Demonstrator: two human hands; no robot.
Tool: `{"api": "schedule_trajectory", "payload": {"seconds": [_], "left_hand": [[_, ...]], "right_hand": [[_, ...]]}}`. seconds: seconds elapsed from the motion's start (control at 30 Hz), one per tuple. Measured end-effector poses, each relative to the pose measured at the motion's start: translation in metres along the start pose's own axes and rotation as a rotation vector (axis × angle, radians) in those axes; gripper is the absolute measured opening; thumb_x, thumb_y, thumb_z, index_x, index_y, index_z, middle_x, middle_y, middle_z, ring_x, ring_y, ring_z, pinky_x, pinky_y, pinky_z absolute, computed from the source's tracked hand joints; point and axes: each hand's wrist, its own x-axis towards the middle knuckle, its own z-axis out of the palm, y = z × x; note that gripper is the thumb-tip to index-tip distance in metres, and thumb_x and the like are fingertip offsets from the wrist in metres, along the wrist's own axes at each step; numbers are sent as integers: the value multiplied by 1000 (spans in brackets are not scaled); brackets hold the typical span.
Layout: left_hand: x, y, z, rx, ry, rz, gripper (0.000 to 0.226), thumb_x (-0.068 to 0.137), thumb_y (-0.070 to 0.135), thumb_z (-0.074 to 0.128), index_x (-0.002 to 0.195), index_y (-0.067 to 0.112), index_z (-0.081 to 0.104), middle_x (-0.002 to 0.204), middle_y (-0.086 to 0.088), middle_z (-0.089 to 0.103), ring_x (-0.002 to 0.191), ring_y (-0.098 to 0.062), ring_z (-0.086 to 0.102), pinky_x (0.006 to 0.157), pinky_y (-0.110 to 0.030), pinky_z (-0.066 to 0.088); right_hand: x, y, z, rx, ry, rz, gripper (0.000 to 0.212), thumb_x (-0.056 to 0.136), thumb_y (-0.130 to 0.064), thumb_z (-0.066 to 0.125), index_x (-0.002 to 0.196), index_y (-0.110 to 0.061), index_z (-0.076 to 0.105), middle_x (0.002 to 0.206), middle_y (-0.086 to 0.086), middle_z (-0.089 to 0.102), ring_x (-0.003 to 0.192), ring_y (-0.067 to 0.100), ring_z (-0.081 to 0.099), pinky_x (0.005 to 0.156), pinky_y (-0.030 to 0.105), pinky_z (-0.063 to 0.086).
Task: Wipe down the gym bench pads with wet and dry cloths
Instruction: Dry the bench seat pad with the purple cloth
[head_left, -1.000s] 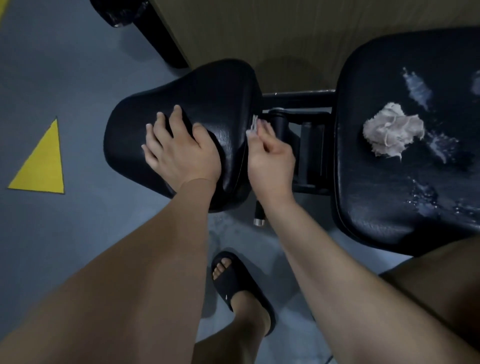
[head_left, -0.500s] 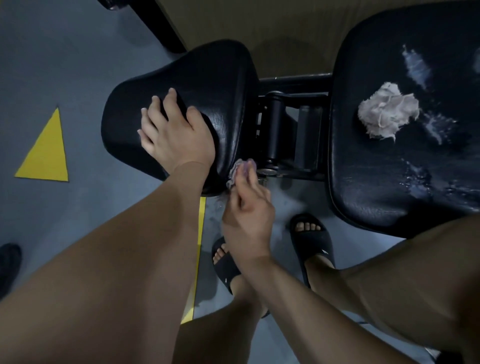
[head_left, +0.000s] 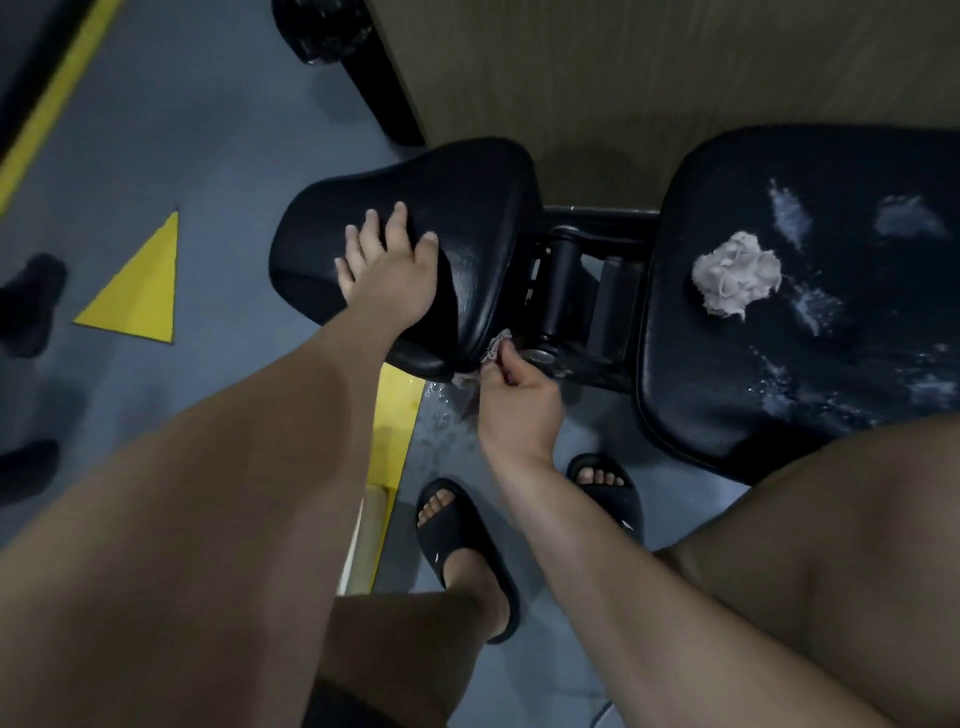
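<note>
The small black seat pad (head_left: 467, 208) of the bench lies at centre. My left hand (head_left: 387, 270) rests flat on its top with the fingers spread. At the pad's near right corner my right hand (head_left: 514, 395) pinches a small pale cloth (head_left: 496, 345) against the pad's edge. The large black back pad (head_left: 810, 364) sits to the right, streaked with wet patches. A second crumpled pale cloth (head_left: 735, 280) lies loose on it.
A black metal hinge and roller (head_left: 563, 280) joins the two pads. Water drops wet the grey floor (head_left: 441, 421) below the seat. A yellow triangle (head_left: 137, 291) and yellow stripe mark the floor. My feet in black slides (head_left: 467, 551) stand below. Dark shoes (head_left: 26, 306) are at left.
My right hand has dropped from the gap beside the seat pad to its near corner, carrying the cloth. The left hand has stayed on the pad.
</note>
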Motion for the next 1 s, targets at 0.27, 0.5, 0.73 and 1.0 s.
{"api": "schedule_trajectory", "payload": {"seconds": [0.27, 0.5, 0.73, 1.0], "left_hand": [[-77, -60, 0, -99, -64, 41, 57, 101, 52, 46, 155, 48, 25, 168, 5, 6, 153, -28, 5, 124, -45, 10], [-69, -79, -11, -206, -178, 90, 65, 97, 44, 59, 154, 47, 27, 165, 12, 0, 144, -24, 35, 121, -38, 29], [-65, -79, -17, -194, -259, 107, 67, 101, 36, 57, 158, 43, 21, 167, 7, -8, 153, -16, 15, 108, -17, 16], [-69, -77, -19, -208, -251, 104, 67, 102, 33, 57, 159, 40, 22, 167, 5, -8, 152, -16, 17, 108, -16, 15]], "right_hand": [[13, -15, -1, -181, 22, -215, 22, 98, -6, 60, 119, -6, 67, 115, 4, 48, 83, 4, 54, 84, -5, 35], [-32, 39, 16, 20, -95, 112, 14, 99, -3, 58, 89, -14, 58, 74, -3, 63, 61, -2, 65, 55, 13, 48], [9, 23, 25, 285, 76, 316, 14, 95, -5, 57, 96, -18, 59, 92, 8, 69, 82, 27, 70, 89, 49, 59], [-23, 12, 16, 229, 24, 161, 17, 94, -12, 67, 81, -16, 58, 62, -4, 64, 57, 11, 62, 60, 24, 49]]}}
